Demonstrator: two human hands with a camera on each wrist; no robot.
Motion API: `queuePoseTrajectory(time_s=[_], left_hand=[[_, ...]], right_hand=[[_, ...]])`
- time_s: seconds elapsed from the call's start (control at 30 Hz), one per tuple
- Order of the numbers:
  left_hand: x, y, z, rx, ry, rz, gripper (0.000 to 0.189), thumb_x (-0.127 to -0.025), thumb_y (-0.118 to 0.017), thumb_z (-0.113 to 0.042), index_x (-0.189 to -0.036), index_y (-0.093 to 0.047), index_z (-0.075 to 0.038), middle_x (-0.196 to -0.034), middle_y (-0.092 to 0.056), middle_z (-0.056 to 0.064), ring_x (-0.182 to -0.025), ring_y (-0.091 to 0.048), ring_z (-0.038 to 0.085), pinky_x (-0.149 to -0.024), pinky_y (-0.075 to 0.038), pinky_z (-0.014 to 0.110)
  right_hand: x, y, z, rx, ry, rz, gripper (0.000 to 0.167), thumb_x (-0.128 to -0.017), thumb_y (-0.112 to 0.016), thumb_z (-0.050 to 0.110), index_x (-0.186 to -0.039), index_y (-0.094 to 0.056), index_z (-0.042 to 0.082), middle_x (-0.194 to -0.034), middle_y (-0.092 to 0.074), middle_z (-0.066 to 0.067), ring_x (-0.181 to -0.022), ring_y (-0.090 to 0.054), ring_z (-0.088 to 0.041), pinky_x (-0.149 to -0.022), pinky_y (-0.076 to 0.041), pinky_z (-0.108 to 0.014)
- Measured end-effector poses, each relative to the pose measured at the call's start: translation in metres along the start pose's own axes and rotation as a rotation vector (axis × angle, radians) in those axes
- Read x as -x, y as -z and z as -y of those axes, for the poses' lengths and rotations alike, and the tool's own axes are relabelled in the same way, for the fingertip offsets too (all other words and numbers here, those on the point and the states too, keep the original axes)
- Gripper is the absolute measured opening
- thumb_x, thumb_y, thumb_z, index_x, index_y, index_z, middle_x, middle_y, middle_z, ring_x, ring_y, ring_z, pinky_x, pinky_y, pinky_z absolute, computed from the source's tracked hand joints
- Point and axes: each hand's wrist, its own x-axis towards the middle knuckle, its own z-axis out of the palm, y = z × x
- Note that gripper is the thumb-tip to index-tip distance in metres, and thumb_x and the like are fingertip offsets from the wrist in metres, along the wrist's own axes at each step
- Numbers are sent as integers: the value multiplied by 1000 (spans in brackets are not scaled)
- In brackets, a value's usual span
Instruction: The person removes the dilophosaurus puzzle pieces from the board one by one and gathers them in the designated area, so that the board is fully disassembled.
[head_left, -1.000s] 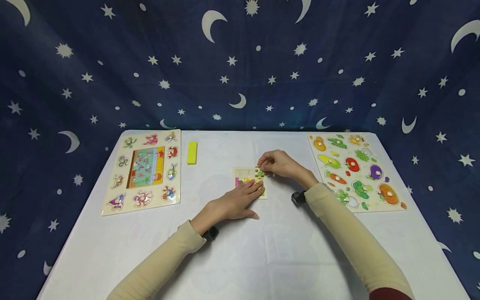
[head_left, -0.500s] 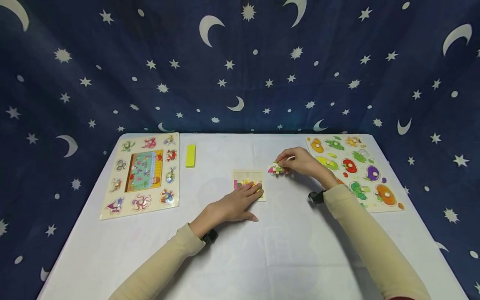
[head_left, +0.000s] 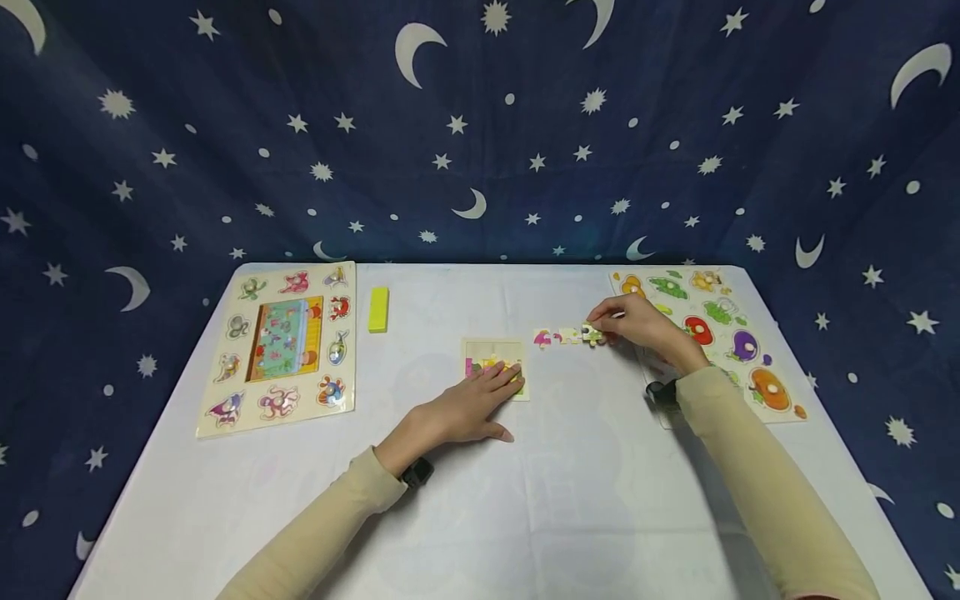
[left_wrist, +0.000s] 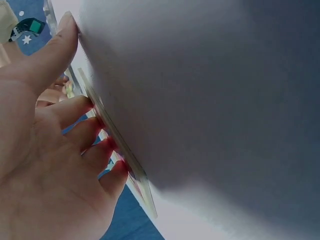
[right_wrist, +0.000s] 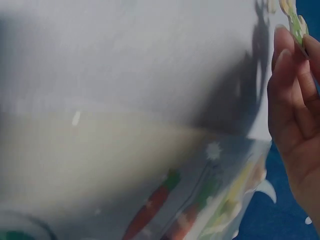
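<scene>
From my distant place I watch two bare hands over the counter point(head_left: 570, 492), which is covered by a white cloth. The left hand point(head_left: 472, 410) is grasping nothing: its fingers are extended and rest on the small puzzle board point(head_left: 495, 345), which lies flat near the middle of the counter. The upper part of this board shows pale wood, and coloured pieces are visible around the fingertips; what is under the fingers I cannot tell. The right hand point(head_left: 637, 325) is pinching a green and white puzzle piece point(head_left: 592, 335) between thumb and fingers. I cannot tell if this piece touches the cloth. Just beside it, toward the small board, is a pale yellowish piece point(head_left: 569, 336), and farther along the same row is a pink piece point(head_left: 542, 337), near the board's upper right corner. The right wrist lies across the edge of the vegetable board point(head_left: 722, 337). Well apart on the left side are the sea animal board point(head_left: 285, 337) and a yellow block point(head_left: 378, 309). Behind everything hangs a dark blue curtain point(head_left: 337, 200) with moons and stars.
</scene>
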Motion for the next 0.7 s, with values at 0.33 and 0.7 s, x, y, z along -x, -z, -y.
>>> queuePoseTrajectory(time_s=[0.33,0.7], left_hand=[[0,0,0,-4,7,1,87,-96,-70,-44,-164,-27,-11,-173,-15,7,-161,-8,30,-130,-16,49],[2,-1,1,22,5,-10,86,-96,-70,-44,-164,-27,-12,-174,-14,4,-161,-7,28,-130,-15,46]], right_hand=[[-6,-1,-9,62,-10,10,20,-101,-61,6,-114,-74,-1,-84,-70,-9,-75,-59,-21,-67,-53,-29],[-2,-10,-3,116,32,-86,15,-100,-65,8,-110,-73,1,-95,-71,-13,-76,-61,-20,-63,-52,-25]])
